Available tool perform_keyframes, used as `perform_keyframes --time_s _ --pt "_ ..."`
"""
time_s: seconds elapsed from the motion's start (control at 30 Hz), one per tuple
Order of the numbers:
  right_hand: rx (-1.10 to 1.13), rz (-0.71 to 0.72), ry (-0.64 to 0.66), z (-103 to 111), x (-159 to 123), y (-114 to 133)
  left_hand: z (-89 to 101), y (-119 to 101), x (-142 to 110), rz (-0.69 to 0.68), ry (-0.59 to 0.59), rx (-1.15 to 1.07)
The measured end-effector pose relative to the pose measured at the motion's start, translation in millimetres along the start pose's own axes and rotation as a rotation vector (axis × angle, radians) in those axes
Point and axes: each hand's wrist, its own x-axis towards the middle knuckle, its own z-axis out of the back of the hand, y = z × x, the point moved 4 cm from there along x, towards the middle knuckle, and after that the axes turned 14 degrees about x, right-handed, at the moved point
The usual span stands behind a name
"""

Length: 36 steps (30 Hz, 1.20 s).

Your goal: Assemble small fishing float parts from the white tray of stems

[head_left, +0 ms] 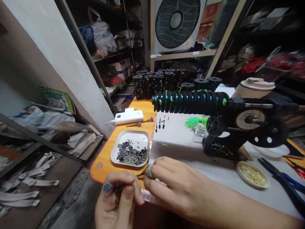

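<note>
Close together at the front edge of the table are my left hand (119, 198) and my right hand (177, 186), both with fingers curled in. The left thumb and fingers are pressed together; whatever lies between them is hidden. A thin dark brown piece (141, 174) shows by the right fingertips, which point down and out of sight. Grey-green wrapping covers a finger on each hand. Just beyond them, a white tray (113, 155) holds many small black and grey cylindrical parts (132, 155). Several small dark pieces (160, 123) lie on the white sheet (171, 143).
A black machine with a dial (250, 119) carries a ribbed black roller (190, 101) with green and turquoise bits. Behind stand several black spools (158, 82). A white power bank (128, 116) is left; a dish of gold bits (253, 174) and blue-handled pliers (283, 179) are right.
</note>
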Motion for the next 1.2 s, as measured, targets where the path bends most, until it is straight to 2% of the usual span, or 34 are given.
perform_keyframes --time_s 0.07,0.17,0.3,0.5,0.73,1.07,1.2 --pt "-0.015 -0.002 -0.019 1.5 -1.3 -1.3 0.1 8.5 5.0 0.154 0.071 -0.087" --pt "0.152 -0.141 -0.161 7.5 -3.1 -8.0 -5.7 17.6 7.9 0.365 0.104 -0.168" --pt "0.460 -0.319 -0.317 13.1 -4.2 -19.1 -19.3 21.8 2.8 0.469 0.140 -0.203" --pt "0.606 -0.394 -0.342 13.3 -5.0 -32.3 -26.3 24.2 -6.3 0.463 0.216 -0.078" --pt "0.541 -0.385 -0.369 12.1 -5.7 -25.0 -26.1 22.8 -6.6 0.297 0.175 0.145" --pt "0.611 -0.430 -0.372 10.4 -6.4 -28.7 -28.8 29.7 -8.6 0.364 0.141 -0.076" --pt "0.554 -0.389 -0.373 11.1 -6.1 -26.8 -29.1 28.1 -8.0 0.326 0.159 -0.032"
